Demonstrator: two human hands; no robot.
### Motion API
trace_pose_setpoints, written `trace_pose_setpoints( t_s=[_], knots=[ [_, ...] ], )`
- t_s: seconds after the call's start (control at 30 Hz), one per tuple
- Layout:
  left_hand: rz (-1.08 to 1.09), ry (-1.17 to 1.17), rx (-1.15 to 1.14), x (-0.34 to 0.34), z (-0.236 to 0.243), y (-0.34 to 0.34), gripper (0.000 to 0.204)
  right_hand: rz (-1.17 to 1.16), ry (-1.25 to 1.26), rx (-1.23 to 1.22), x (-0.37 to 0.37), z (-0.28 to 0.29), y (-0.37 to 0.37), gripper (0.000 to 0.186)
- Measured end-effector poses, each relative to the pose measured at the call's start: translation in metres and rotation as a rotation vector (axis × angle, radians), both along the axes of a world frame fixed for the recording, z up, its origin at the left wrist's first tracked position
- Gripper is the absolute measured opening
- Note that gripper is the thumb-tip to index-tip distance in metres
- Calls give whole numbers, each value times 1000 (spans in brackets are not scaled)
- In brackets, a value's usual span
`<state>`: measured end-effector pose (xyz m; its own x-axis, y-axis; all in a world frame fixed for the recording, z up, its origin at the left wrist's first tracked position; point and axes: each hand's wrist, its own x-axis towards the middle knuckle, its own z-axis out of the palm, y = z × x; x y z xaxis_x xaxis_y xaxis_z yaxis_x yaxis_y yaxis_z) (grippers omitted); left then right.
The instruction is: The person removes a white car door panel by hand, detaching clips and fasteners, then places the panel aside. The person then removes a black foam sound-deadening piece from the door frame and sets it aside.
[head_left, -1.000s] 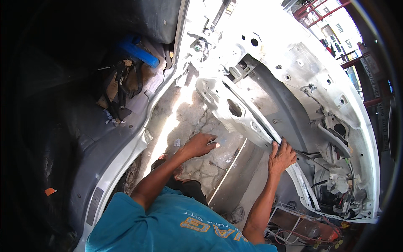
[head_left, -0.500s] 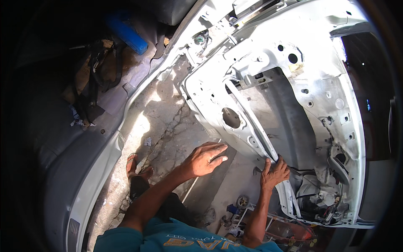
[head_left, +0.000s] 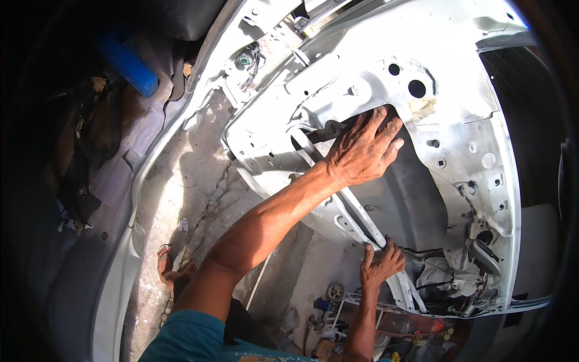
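Observation:
A bare white car door (head_left: 434, 114) stands open, its inner side facing me, with a large cutout showing dark sheet metal. My left hand (head_left: 365, 148) reaches across the door to the upper part of this cutout. Its fingers are apart and nothing is in them; whether the fingertips touch the rim I cannot tell. Along the door's near side runs a long white bar (head_left: 356, 208). Lower down, my right hand (head_left: 383, 265) is closed round that bar, thumb on one side and fingers on the other. Wires and a black part (head_left: 485, 256) sit at the door's lower right.
On the left is the dark car interior with a blue object (head_left: 128, 63) and the white door sill (head_left: 136, 199). Cracked concrete (head_left: 205, 175) lies between sill and door. Below the door are a small wheel (head_left: 335, 292) and assorted workshop items.
My left hand has moved up and right, from over the floor to the door's cutout. My right hand stays on the bar. The view has shifted somewhat.

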<state>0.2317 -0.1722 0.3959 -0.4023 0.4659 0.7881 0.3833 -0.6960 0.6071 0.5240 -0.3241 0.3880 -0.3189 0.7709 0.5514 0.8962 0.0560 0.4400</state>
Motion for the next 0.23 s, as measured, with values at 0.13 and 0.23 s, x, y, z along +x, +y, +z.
trace_pose_setpoints(
  t_s=[0.13, 0.23],
  knots=[
    [-142, 21, -168, -13, 18, 15, 41, -15, 21, 4, 1, -2, 4, 65],
    [-236, 83, -285, -24, 24, 23, 49, -41, 34, 4, 6, -6, 5, 66]
  ],
)
